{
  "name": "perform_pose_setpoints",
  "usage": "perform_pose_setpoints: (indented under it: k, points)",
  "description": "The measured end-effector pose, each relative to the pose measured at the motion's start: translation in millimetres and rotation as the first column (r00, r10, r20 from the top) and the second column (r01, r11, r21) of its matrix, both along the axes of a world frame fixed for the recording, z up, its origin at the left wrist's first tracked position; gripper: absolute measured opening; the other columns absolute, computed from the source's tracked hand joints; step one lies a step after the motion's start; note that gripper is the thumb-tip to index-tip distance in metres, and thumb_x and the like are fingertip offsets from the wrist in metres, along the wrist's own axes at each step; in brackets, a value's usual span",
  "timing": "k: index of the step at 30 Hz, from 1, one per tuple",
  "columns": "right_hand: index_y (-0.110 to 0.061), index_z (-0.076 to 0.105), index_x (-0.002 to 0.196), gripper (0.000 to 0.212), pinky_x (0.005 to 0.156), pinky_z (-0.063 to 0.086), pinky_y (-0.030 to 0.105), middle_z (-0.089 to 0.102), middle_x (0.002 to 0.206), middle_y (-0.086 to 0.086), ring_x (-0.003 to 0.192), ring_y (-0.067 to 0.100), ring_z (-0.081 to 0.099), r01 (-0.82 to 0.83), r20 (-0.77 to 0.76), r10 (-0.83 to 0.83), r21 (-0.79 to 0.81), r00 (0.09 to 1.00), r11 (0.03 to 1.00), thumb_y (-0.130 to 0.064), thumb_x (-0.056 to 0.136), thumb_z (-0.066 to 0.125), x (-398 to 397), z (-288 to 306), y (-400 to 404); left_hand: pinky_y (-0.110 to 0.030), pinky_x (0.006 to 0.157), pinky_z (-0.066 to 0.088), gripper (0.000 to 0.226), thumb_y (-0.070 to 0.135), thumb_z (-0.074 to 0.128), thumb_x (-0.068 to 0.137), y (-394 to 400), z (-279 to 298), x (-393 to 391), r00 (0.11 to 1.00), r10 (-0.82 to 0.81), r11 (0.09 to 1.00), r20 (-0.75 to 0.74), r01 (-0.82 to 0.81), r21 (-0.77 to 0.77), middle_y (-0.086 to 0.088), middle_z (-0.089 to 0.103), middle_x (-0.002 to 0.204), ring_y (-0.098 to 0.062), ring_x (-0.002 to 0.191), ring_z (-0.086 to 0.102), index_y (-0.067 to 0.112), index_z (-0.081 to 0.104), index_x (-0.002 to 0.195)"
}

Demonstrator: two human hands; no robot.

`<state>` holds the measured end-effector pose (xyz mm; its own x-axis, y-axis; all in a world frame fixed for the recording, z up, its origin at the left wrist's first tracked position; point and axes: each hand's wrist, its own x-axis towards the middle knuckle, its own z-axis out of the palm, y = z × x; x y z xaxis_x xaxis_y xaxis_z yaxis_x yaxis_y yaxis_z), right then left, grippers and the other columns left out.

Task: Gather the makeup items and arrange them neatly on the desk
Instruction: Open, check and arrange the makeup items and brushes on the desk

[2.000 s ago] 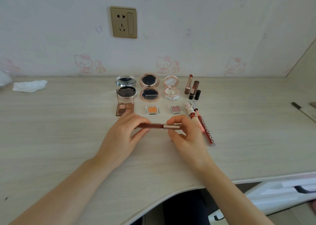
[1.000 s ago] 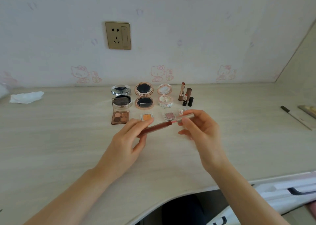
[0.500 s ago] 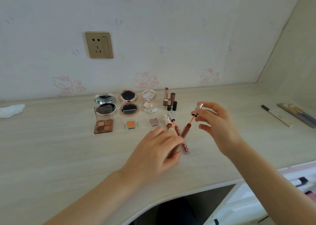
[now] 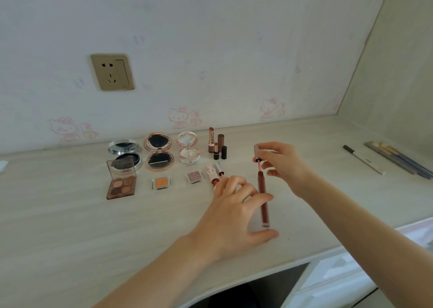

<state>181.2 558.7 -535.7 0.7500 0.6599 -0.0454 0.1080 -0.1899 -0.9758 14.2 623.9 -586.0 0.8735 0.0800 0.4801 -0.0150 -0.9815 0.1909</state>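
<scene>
My left hand (image 4: 236,211) holds a dark red lip gloss tube (image 4: 263,204) upright between fingers and thumb, just above the desk. My right hand (image 4: 281,164) pinches its silver cap (image 4: 257,149), lifted so the pink wand stem (image 4: 259,166) shows above the tube's neck. Behind them lie three open round compacts (image 4: 159,153), an eyeshadow palette (image 4: 121,186), two small single shadows (image 4: 161,182), standing lipsticks (image 4: 216,145) and another lip gloss (image 4: 214,176), partly hidden by my left fingers.
The pale wooden desk (image 4: 70,225) meets a wall with a gold socket (image 4: 112,72). A pen (image 4: 363,159) and several brushes (image 4: 398,160) lie at the far right. White drawers (image 4: 339,279) stand under the desk's front edge at right.
The gloss tube turned from lying level between both hands to upright. My right hand pulled the cap up and off the tube, exposing the wand. The view swung right.
</scene>
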Motion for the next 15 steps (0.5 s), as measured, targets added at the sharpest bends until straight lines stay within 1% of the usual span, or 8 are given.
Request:
perform_pose_setpoints:
  k: [4, 7, 10, 13, 15]
  points:
    - [-0.021, 0.069, 0.099, 0.013, 0.067, 0.048, 0.026, 0.073, 0.085, 0.002, 0.070, 0.013, 0.057, -0.040, 0.016, 0.041, -0.061, 0.999, 0.997, -0.023, 0.087, 0.064, 3.9, -5.9, 12.7, -0.037, 0.101, 0.027, 0.056, 0.063, 0.054, 0.082, 1.7, -7.6, 3.2, 1.000, 0.013, 1.000, 0.026, -0.014, 0.023, 0.011, 0.057, 0.102, -0.016, 0.111, 0.040, 0.027, 0.058, 0.125]
    - [-0.022, 0.069, 0.100, 0.015, 0.066, 0.048, 0.025, 0.073, 0.084, 0.000, 0.071, 0.011, 0.058, -0.069, 0.034, 0.074, -0.118, 0.997, 0.991, -0.024, 0.086, 0.065, 6.8, -11.1, 22.9, -0.039, 0.104, 0.024, 0.056, 0.062, 0.052, 0.083, 3.0, -11.3, 3.8, 0.999, 0.038, 0.999, 0.026, -0.039, 0.035, 0.011, 0.058, 0.103, -0.017, 0.112, 0.042, 0.027, 0.059, 0.125]
    - [-0.020, 0.070, 0.099, 0.014, 0.064, 0.045, 0.024, 0.073, 0.081, -0.001, 0.071, 0.011, 0.057, -0.105, 0.055, 0.115, -0.171, 0.992, 0.980, -0.024, 0.086, 0.065, 9.5, -16.0, 33.3, -0.043, 0.105, 0.025, 0.054, 0.059, 0.051, 0.084, 2.8, -12.6, 3.6, 0.997, 0.070, 0.996, 0.030, -0.072, 0.054, 0.009, 0.060, 0.102, -0.019, 0.112, 0.044, 0.025, 0.060, 0.124]
    - [-0.020, 0.070, 0.098, 0.015, 0.062, 0.043, 0.023, 0.072, 0.079, -0.003, 0.069, 0.011, 0.056, -0.131, 0.096, 0.155, -0.217, 0.983, 0.967, -0.026, 0.085, 0.066, 10.8, -18.2, 43.7, -0.043, 0.106, 0.024, 0.052, 0.059, 0.048, 0.085, 4.3, -15.0, 5.3, 0.993, 0.115, 0.988, 0.015, -0.116, 0.105, 0.008, 0.061, 0.101, -0.020, 0.110, 0.045, 0.025, 0.061, 0.123]
    - [-0.019, 0.070, 0.098, 0.015, 0.060, 0.041, 0.021, 0.072, 0.079, -0.002, 0.067, 0.011, 0.054, -0.144, 0.117, 0.176, -0.239, 0.977, 0.960, -0.026, 0.085, 0.067, 11.3, -18.8, 50.2, -0.044, 0.105, 0.029, 0.051, 0.058, 0.049, 0.084, 6.4, -18.6, 6.7, 0.993, 0.117, 0.986, 0.009, -0.117, 0.122, 0.006, 0.061, 0.097, -0.022, 0.107, 0.049, 0.023, 0.063, 0.119]
